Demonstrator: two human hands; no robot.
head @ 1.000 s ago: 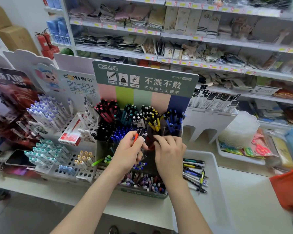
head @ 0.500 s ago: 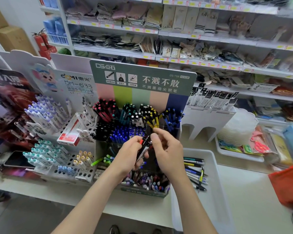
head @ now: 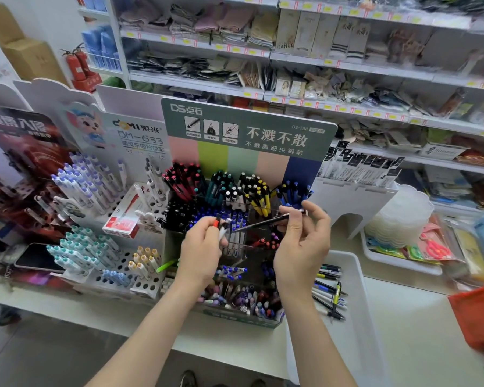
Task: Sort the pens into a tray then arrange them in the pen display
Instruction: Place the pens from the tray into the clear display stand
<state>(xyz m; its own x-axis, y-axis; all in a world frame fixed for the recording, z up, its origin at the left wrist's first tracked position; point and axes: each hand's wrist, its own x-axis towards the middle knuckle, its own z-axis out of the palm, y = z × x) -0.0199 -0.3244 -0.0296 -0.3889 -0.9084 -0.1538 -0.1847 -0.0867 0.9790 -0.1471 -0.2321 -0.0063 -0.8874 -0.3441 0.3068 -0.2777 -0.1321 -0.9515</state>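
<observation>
A tiered pen display (head: 235, 202) with a green header card stands on the counter, its compartments full of pens grouped by colour. My left hand (head: 203, 252) grips a small bunch of pens (head: 221, 227) with red and white ends in front of the display's middle. My right hand (head: 302, 247) pinches a dark pen (head: 260, 223), held nearly level and pointing left, just above the display's lower compartments. A white tray (head: 355, 286) lies to the right of the display with several loose pens (head: 329, 289) in its left side.
Other pen racks (head: 90, 208) with white and teal pens stand left of the display, with a phone (head: 37, 258) lying beside them. A white card stand (head: 355, 196) and stacked clear containers (head: 400, 216) sit to the right. Stocked shelves rise behind. A red bag (head: 478, 317) is at the right edge.
My right hand has drawn one dark pen out of the bunch in my left hand and moved it up and to the right. The hands have parted slightly.
</observation>
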